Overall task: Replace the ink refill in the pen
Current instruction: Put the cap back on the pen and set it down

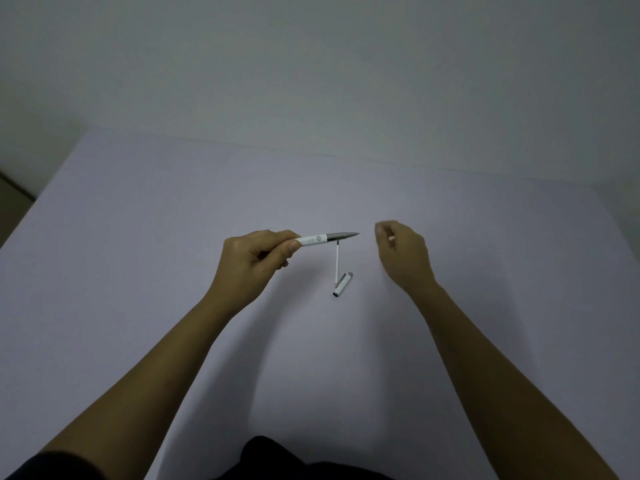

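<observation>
Lying beneath the held pen (327, 237): refill (337, 263), cap (343, 284).

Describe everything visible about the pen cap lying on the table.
The pen cap is a short white tube, likely plastic, with a silvery band at its far end and a dark spot at its near end. It lies flat on the table, angled diagonally, between both hands, untouched. A thin white refill lies right beside it; contact is unclear.

A plain pale surface (138, 237) carries, near its middle, a thin white refill (337, 263) lying roughly perpendicular to the far edge, its near end just beside a white pen cap (343, 284).
</observation>
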A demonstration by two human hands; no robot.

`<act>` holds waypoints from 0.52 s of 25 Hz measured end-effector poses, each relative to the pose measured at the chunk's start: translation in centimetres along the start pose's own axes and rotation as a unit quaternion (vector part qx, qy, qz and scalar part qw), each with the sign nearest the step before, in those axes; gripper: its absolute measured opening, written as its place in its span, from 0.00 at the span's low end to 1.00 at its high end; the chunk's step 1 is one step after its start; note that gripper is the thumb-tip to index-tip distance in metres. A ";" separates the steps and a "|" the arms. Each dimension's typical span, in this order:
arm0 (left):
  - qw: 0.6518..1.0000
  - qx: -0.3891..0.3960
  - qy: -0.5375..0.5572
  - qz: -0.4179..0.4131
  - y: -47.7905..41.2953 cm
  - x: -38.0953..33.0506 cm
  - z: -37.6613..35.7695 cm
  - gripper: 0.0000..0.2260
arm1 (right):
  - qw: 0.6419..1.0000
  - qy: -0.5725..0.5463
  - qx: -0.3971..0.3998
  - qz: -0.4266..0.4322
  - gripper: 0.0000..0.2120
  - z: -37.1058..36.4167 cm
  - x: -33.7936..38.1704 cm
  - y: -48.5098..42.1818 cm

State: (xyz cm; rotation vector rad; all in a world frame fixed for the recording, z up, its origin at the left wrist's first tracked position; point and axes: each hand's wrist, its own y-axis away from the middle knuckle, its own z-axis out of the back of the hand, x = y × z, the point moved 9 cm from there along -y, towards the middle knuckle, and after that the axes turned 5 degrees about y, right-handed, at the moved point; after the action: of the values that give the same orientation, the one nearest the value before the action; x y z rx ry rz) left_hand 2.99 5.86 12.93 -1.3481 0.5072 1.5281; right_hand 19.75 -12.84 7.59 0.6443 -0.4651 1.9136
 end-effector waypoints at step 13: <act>0.997 -0.007 0.020 0.070 -0.3 3.0 -0.5 0.09 | 0.969 0.034 0.108 -0.221 0.15 -11.6 -7.4 1.7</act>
State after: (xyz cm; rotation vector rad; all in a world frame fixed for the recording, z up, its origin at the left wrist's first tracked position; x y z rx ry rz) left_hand 3.90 6.76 10.10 -1.3796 0.6282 1.6229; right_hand 18.09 -12.04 -6.14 0.7507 -0.0557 1.5632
